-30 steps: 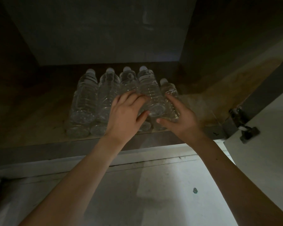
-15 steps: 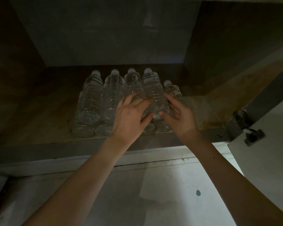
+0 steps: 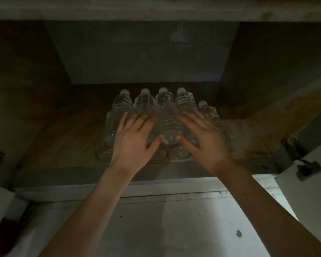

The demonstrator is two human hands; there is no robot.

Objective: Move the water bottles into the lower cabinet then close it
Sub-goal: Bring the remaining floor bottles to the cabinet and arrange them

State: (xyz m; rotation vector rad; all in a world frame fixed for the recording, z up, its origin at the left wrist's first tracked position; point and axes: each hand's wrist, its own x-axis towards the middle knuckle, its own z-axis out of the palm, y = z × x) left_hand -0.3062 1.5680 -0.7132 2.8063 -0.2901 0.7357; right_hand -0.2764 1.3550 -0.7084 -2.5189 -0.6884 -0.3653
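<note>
I see my left hand (image 3: 133,140) and right hand (image 3: 202,140), fingers straight and spread, resting on the water bottles (image 3: 165,108). The bottles lie side by side, caps far, on the cabinet floor (image 3: 63,141). A door hinge (image 3: 289,151) sits near right.

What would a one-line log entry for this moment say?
bottles: lying in cabinet, caps rearward | left hand: fingers spread on bottles | right hand: fingers spread on bottles | door: open

Dim, murky interior, brighter foreground, motion-blurred fingers, wide-angle bending
</note>
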